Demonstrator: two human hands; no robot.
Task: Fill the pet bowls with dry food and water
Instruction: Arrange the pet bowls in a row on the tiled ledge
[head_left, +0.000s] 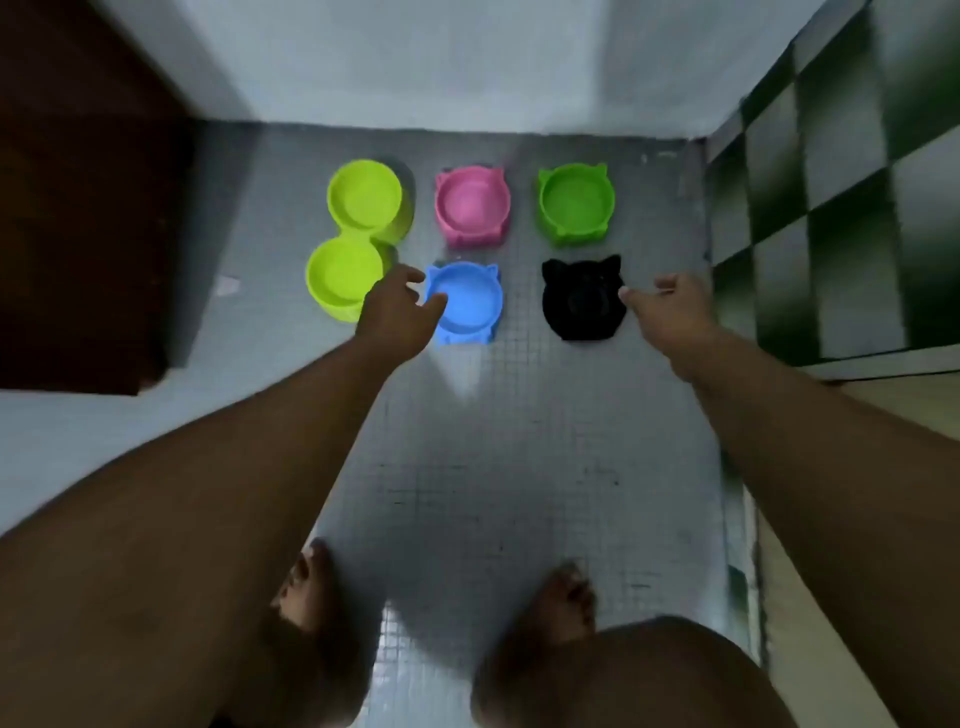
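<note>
Near floor (493, 441), left hand (397, 312) apparently pinches blue bowl (467, 304).

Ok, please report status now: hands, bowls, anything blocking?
Left hand pinches rim of blue cat-shaped plastic bowl. Right hand at edge of black cat-shaped plastic bowl; grip unclear. Blue bowl empty. Nothing between hands and bowls.

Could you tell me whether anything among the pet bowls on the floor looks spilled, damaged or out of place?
Nothing is spilled or visibly damaged. Only the lime double bowl sits slanted; the pink bowl, green bowl, blue bowl and black bowl stand in tidy rows.
</note>
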